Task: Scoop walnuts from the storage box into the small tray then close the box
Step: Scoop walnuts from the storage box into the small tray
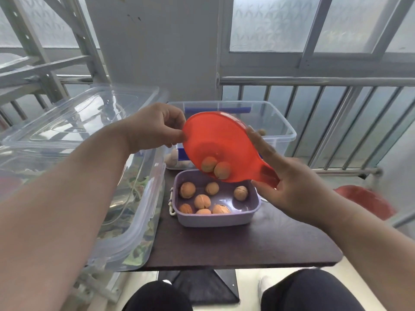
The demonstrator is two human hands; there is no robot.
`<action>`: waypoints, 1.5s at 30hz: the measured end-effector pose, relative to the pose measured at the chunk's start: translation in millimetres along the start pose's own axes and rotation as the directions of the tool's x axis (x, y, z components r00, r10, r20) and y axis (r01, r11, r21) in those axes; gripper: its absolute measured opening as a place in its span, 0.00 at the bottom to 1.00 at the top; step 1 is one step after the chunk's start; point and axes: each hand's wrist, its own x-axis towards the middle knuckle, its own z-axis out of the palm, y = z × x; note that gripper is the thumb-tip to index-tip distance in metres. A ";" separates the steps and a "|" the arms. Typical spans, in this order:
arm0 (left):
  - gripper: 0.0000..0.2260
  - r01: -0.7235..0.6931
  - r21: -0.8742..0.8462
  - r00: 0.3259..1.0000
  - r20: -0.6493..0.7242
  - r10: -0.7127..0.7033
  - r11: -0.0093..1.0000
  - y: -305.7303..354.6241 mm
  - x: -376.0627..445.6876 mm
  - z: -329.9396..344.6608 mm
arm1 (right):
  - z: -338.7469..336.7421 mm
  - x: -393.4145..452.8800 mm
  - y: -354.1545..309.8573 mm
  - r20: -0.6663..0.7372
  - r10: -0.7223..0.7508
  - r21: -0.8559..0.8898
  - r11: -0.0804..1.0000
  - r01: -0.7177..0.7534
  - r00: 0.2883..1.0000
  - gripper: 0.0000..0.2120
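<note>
A translucent red scoop [221, 140] is tilted over the small purple tray [215, 218]. Two walnuts [216, 168] show through the scoop at its low edge. My right hand [289, 182] grips the scoop's handle from below. My left hand [155, 127] pinches the scoop's far rim. Several walnuts [202, 200] lie in the purple tray. Behind the scoop stands the open clear storage box [280, 129], with a few walnuts visible inside.
A large clear lidded bin [125, 212] sits at the left with a loose clear lid [78, 115] on top. The dark table's front edge [247, 263] is near my knees. A metal railing [325, 122] runs behind, and a red stool [366, 203] stands at the right.
</note>
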 end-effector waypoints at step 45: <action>0.06 0.195 0.271 0.970 -0.197 -0.144 0.943 1.0 -0.6 -8.5 | 19.3 199.2 8.5 0.130 0.085 -0.621 0.784 0.014 0.988 0.50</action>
